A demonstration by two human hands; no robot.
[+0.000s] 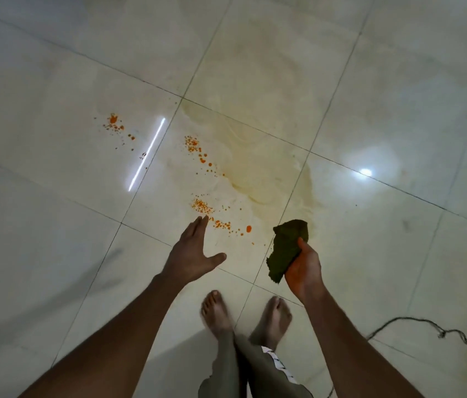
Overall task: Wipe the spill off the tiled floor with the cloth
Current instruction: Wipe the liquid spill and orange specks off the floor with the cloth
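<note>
You are standing barefoot on a glossy, pale tiled floor (54, 196), looking down past both outstretched arms. Starting at the left, a cluster of orange droplets (113, 123) is lying on one tile, and just to its right a bright strip of reflected light (146, 155) is gleaming along a grout line. Moving toward the middle, more orange specks are trailing downward in patches, part of the spill (202, 206) that is spreading across several tiles. Your left hand (190, 254) is hovering above the floor with its fingers straight and the thumb spread wide, holding nothing; its fingertips are showing just beside the lowest orange patch. Below it, your two bare feet (216, 311) are showing close together, with grey-green trouser legs underneath. Right of the orange specks, a cloudy yellowish puddle (255, 170) is pooling over the meeting of four tiles. Your right hand (304, 268) is gripping a crumpled dark green cloth (288, 245), fingers curled under it and thumb pressing on top; the cloth is showing at the puddle's lower edge, though whether it is touching the floor is unclear. Farther right, a round light reflection (365, 172) is glowing, and a thin dark cord (439, 331) is looping across the floor at lower right.
</note>
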